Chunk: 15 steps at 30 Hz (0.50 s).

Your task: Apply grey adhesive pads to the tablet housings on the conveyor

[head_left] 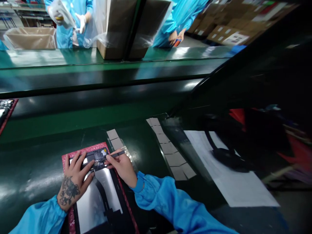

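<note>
Here, the left hand [73, 182] lies flat on the device [97, 191], fingers [83, 162] spread and pressing down near its top end. The device is an opened flat unit with silver plates and a dark board strip, lying on a red tray [67, 159] on the green table [36, 152]. The left fingertips rest just left of the board strip; the thumb reaches toward the middle of it.

The right hand [123, 167] comes in from the right, fingers pressed together and pinching a dark tool [116, 154]. The tool points left, its tip touching or just over the board at the device's top end, close to the left hand's fingertips. Whether the tip actually makes contact is too small to tell.

Just above the tray, by the right hand, lie grey pads [114, 138] on a clear strip. A longer row of pads [170, 151] runs diagonally further right, next to a white sheet [234, 185]. Both arms wear blue sleeves [170, 204].

Across the conveyor [97, 74], two other people in blue coats stand at the far table; one in white gloves [81, 21] handles a plastic bag, and cardboard boxes [122, 29] stand between them.
</note>
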{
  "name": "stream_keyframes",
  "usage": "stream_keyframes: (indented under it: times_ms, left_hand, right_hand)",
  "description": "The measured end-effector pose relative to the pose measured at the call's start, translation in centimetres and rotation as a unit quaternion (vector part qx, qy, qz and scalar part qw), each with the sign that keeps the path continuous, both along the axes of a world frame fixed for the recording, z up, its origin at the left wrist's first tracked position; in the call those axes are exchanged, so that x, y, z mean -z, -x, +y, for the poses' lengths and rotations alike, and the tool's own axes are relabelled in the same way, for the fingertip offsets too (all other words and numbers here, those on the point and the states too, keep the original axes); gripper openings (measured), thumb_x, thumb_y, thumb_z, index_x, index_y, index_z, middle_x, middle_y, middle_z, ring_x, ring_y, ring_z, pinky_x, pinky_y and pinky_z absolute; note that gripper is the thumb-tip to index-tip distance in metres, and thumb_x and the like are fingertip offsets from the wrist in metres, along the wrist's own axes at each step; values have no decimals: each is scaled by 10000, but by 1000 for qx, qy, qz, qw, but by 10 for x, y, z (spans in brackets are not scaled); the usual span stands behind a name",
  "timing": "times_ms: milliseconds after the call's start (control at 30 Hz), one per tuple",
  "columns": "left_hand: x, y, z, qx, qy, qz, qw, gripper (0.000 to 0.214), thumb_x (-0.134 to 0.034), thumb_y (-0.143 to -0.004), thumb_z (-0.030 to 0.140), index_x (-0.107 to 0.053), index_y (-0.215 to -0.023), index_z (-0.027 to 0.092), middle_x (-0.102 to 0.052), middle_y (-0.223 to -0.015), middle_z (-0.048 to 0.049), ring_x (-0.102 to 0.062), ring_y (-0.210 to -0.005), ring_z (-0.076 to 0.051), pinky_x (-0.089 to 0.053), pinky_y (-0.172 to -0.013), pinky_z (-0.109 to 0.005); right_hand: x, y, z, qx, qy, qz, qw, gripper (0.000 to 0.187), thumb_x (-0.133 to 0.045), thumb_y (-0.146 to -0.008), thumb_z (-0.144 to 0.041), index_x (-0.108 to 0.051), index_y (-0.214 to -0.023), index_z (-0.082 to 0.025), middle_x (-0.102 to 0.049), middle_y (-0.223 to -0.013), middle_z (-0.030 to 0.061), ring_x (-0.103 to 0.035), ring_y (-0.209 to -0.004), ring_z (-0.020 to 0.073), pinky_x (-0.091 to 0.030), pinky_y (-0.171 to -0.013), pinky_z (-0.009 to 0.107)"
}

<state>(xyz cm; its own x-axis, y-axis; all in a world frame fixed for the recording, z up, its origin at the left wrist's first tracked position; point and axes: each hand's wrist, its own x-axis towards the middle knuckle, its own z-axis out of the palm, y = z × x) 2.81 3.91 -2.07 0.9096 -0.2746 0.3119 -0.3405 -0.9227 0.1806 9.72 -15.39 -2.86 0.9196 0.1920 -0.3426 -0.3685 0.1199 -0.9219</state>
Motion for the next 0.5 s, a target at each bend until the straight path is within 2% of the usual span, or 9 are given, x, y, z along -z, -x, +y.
stream_keyframes:
  times_ms: [133, 233, 333, 433, 500]
  left_hand:
    - [-2, -2, 0, 23, -16, 14, 1000, 338, -446, -919, 267, -644, -1189, 306, -416, -1406, -114, -340, -1301, -380, -191, -1027, -671]
    - [-3, -4, 1, 33, -27, 24, 999, 334, -452, -917, 263, -652, -1181, 307, -420, -1405, -109, -306, -1320, -391, -210, -1022, -669]
    - [-3, -4, 2, 34, -31, 23, 999, 328, -461, -923, 269, -645, -1191, 306, -426, -1401, -107, -277, -1338, -390, -229, -1023, -661]
    - [-3, -4, 4, 33, -40, 23, 998, 336, -460, -923, 265, -631, -1208, 320, -423, -1403, -101, -248, -1354, -388, -231, -1022, -665]
    - [-4, -4, 6, 33, -47, 23, 998, 343, -456, -922, 271, -622, -1220, 308, -406, -1415, -108, -244, -1355, -391, -226, -1020, -674]
  right_hand:
    - [2, 0, 0, -6, 5, -1, 1000, 530, -753, -607, -624, -523, -780, -178, -638, -653, 16, -696, -648, 220, -568, -491, 254]
    - [3, 1, 2, -7, 11, -16, 1000, 500, -732, -639, -628, -514, -768, -197, -627, -654, 15, -689, -647, 225, -570, -481, 274]
    - [-2, -1, 0, 22, 7, -52, 998, 449, -704, -690, -617, -501, -766, -223, -613, -663, 11, -681, -656, 229, -591, -528, 314]
    - [-13, -13, -16, 78, 2, -101, 992, 433, -720, -690, -594, -513, -796, -229, -627, -717, 13, -686, -708, 229, -603, -664, 352]
    - [-19, -27, -36, 89, 8, -103, 991, 466, -765, -638, -578, -532, -817, -217, -642, -732, 13, -688, -712, 226, -593, -693, 353]
